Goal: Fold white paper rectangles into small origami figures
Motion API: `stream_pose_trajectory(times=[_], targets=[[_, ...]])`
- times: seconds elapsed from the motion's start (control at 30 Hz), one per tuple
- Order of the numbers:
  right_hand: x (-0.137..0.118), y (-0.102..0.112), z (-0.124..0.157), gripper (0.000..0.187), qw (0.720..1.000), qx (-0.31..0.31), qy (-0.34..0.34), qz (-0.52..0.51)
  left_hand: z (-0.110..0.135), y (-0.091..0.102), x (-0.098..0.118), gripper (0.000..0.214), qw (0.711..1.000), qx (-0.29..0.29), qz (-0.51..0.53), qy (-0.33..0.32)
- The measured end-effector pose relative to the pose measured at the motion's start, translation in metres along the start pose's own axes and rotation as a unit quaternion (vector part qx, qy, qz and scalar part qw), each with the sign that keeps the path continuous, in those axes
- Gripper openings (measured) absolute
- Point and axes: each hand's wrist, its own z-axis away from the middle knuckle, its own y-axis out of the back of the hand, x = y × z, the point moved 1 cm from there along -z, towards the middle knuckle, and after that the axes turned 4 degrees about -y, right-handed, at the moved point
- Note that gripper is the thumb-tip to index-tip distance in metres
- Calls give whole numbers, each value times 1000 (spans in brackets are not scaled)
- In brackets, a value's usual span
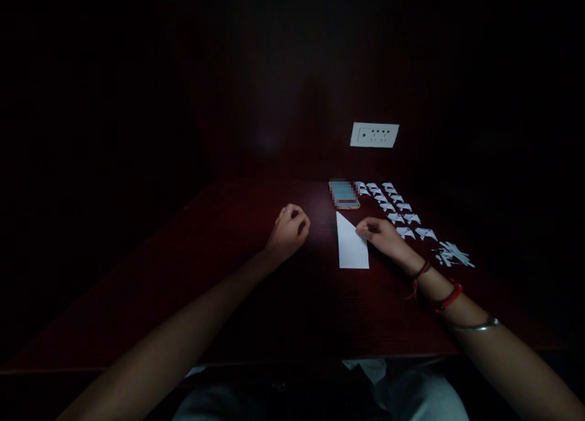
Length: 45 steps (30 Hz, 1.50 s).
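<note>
A white sheet of paper (353, 247) with a slanted top edge stands out against the dark red table. At its right edge my right hand (381, 235) pinches the paper between thumb and fingers. My left hand (289, 231) is left of the paper, apart from it, with its fingers curled toward the thumb and nothing visible in them. Just beyond the paper lies a phone (345, 194), its screen blurred out. Small folded white paper pieces (426, 234) lie in rows to the right, some partly behind my right hand.
A pile of thin white paper strips (454, 254) lies right of my right hand. On the back wall is a white socket panel (375, 134). The table's front edge (292, 361) runs above my lap. Surroundings are very dark.
</note>
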Motion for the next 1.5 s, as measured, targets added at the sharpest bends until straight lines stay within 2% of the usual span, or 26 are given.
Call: stream_pose_trajectory(times=[0.1, 0.2, 0.3, 0.47, 0.6, 0.7, 0.87, 0.97, 1.03, 1.3, 1.5], targets=[[3, -9, -1, 13, 999, -9, -25, -39, 3, -1, 21, 17, 997, -55, 15, -55], [3, -14, 0, 15, 998, -18, -33, -60, 8, -1, 39, 26, 978, -156, 43, -130], [6, -16, 1, 22, 997, -28, -38, -53, 15, -5, 46, 30, 962, -217, 46, -162], [10, -16, -1, 31, 993, -68, -52, -76, 22, -13, 40, 32, 957, -236, 38, -163], [4, -15, -1, 37, 983, -86, -86, -134, 21, -12, 37, 32, 949, -254, 58, -178], [1, -16, -1, 37, 979, -91, -82, -162, 18, -11, 35, 32, 946, -256, 77, -183], [3, -16, -3, 29, 982, -123, -8, -141, 15, -7, 37, 30, 956, -215, 77, -186], [3, -11, -2, 18, 989, -122, 57, -56, 15, -6, 39, 28, 960, -204, 49, -185], [1, -7, -1, 18, 989, -110, 98, 2, 15, -6, 39, 26, 960, -207, 36, -184], [-8, 5, 5, 24, 950, -145, 257, 102, 14, -8, 38, 27, 957, -218, 27, -188], [-7, 3, 4, 24, 922, -149, 308, 181, 12, -6, 40, 29, 958, -222, 30, -177]])
